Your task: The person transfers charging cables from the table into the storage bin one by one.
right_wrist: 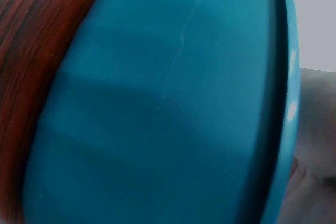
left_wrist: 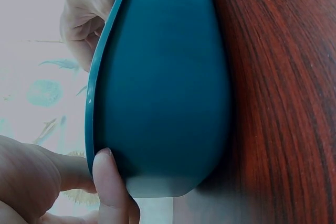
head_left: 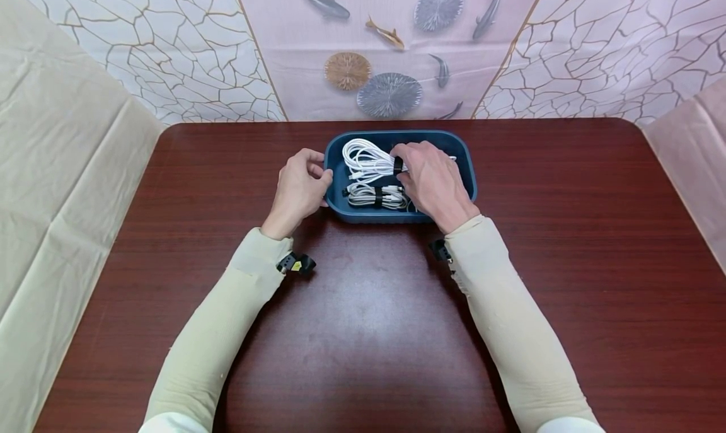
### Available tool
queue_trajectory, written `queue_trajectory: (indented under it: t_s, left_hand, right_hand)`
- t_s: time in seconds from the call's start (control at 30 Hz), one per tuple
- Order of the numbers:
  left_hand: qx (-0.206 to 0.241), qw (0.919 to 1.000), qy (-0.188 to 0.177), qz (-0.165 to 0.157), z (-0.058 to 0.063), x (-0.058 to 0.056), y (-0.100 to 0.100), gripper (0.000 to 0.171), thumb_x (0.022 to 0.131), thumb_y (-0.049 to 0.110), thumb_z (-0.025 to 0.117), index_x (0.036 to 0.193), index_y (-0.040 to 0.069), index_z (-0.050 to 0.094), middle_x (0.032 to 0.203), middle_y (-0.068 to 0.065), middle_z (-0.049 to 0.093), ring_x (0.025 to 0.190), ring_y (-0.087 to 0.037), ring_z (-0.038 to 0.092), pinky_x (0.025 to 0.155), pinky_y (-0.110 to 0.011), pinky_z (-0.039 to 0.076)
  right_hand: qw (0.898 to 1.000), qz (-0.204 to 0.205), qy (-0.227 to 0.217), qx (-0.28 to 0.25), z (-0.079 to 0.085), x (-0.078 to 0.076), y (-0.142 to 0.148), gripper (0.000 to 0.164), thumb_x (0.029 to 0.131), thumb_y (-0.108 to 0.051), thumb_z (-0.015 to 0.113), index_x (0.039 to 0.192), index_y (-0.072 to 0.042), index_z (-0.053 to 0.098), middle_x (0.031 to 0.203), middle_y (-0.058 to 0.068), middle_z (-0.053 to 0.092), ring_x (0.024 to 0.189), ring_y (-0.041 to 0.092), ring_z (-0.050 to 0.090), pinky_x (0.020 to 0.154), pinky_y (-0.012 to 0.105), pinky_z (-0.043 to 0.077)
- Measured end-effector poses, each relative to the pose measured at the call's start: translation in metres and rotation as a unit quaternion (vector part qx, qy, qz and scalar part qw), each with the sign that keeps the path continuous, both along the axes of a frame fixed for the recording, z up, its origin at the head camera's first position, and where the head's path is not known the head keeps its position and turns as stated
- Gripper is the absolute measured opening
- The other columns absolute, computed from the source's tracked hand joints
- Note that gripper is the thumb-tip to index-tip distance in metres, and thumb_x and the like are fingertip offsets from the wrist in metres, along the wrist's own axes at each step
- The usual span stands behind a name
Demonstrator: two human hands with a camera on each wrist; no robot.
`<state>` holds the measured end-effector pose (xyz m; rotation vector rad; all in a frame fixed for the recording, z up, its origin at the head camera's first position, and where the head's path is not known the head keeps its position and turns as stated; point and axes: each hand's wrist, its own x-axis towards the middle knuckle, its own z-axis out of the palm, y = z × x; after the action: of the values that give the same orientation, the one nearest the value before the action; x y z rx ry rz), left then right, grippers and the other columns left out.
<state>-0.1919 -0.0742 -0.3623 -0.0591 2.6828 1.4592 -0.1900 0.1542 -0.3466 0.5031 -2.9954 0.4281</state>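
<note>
A dark blue oblong bin (head_left: 371, 218) stands at the back of the table. In the head view, a white cable bundle (head_left: 363, 157) with a black strap lies in its rear part, and a greyish cable bundle (head_left: 391, 197), also strapped in black, lies in front. My left hand (head_left: 297, 190) pinches the bin's left rim; the left wrist view shows a fingertip against the outer wall. Reaching into the bin, my right hand (head_left: 433, 179) grips the white cable bundle by its strap and covers its right part. The right wrist view shows mostly the bin's outer wall (right_wrist: 152, 98).
The dark red wooden table (head_left: 368, 332) extends in front of the bin and to both sides. Behind its back edge hangs a patterned cloth (head_left: 295, 61). Pale cloth (head_left: 62, 168) borders the left side.
</note>
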Motion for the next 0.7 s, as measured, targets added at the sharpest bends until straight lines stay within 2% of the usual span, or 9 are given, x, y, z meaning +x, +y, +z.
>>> queue_trajectory:
  t_s: [0.7]
  left_hand:
    - [0.0, 1.0, 0.005, -0.002, -0.0007, 0.0004, 0.0, 0.034, 0.101, 0.014, 0.063, 0.132, 0.003, 0.058, 0.102, -0.015, 0.065, 0.057, -0.014, 0.064, 0.052, -0.026, 0.061]
  right_hand:
    - [1.0, 0.009, 0.01, 0.017, -0.0059, -0.0023, -0.002, 0.034, 0.096, -0.01, 0.068, 0.13, -0.006, 0.065, 0.126, 0.015, 0.07, 0.117, 0.033, 0.062, 0.099, 0.049, 0.056]
